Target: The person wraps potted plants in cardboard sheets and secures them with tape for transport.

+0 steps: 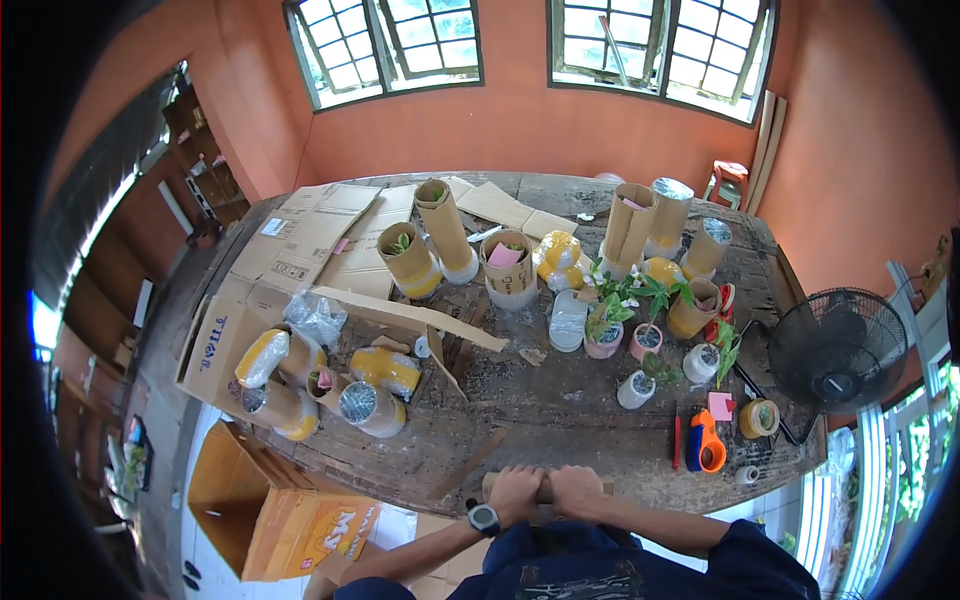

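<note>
At the table's front edge, my left hand [517, 494], with a watch [484, 518] on its wrist, is closed on a brown piece of cardboard [491, 484]. My right hand [577, 490] grips the same piece beside it, knuckles up. The cardboard looks rolled or folded, but my hands cover most of it. To the right lie an orange and blue tape dispenser [706, 443], a red slim tool [676, 440], pink paper notes [720, 405] and a tape roll [759, 418]. Small potted plants [604, 338] stand beyond them.
Cardboard tubes [508, 268], some wrapped in tape and plastic, stand across the back. An open cardboard box [215, 345] on the left holds wrapped tubes. Flat cardboard sheets [310, 235] lie behind it. A black fan [838, 350] stands at the right edge; another box [315, 530] is below.
</note>
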`<control>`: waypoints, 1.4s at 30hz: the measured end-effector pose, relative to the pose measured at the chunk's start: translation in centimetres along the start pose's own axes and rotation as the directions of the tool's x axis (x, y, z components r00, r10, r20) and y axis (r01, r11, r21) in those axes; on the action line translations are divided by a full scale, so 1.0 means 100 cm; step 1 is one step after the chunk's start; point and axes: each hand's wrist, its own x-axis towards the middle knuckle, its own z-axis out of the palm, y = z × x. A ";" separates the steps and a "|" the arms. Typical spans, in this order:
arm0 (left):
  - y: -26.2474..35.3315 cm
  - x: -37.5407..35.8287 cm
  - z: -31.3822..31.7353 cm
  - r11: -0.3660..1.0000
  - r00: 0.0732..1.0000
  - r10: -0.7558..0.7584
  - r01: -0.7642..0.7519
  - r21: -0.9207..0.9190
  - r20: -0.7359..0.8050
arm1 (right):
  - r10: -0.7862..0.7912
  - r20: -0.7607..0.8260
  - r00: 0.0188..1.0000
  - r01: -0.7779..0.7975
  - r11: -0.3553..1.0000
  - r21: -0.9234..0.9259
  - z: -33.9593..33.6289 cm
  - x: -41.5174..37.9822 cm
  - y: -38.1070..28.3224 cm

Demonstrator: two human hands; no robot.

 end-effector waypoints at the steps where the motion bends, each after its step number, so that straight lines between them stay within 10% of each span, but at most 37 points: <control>1: -0.001 -0.002 0.008 0.990 0.971 0.115 -0.096 0.101 -0.208 | 0.024 0.044 0.999 -0.026 0.999 0.038 -0.011 -0.003 -0.003; 6: -0.003 -0.002 0.009 0.995 0.997 0.081 -0.082 0.048 0.008 | -0.003 0.175 0.985 -0.017 0.993 0.117 -0.009 0.005 0.006; 10: -0.002 0.003 -0.016 0.999 0.984 0.008 0.000 -0.046 0.180 | -0.079 -0.063 0.995 0.080 0.997 0.009 0.001 -0.005 -0.001; 16: -0.019 0.001 0.009 0.992 0.978 0.123 -0.117 -0.044 0.167 | -0.058 -0.165 0.985 0.061 0.998 0.018 0.040 -0.003 -0.004; 22: -0.012 -0.010 0.033 0.956 0.932 0.244 -0.186 0.227 -0.268 | -0.007 -0.029 1.000 0.012 0.986 0.164 0.029 0.006 0.003; 30: -0.013 -0.009 0.027 0.911 0.915 0.400 -0.391 0.130 -0.054 | -0.069 0.256 0.964 -0.040 0.917 0.397 0.032 0.005 0.016; 42: -0.021 0.009 0.045 0.936 0.934 0.328 -0.342 0.085 0.145 | 0.087 0.019 0.996 -0.089 0.989 0.115 0.041 -0.017 -0.004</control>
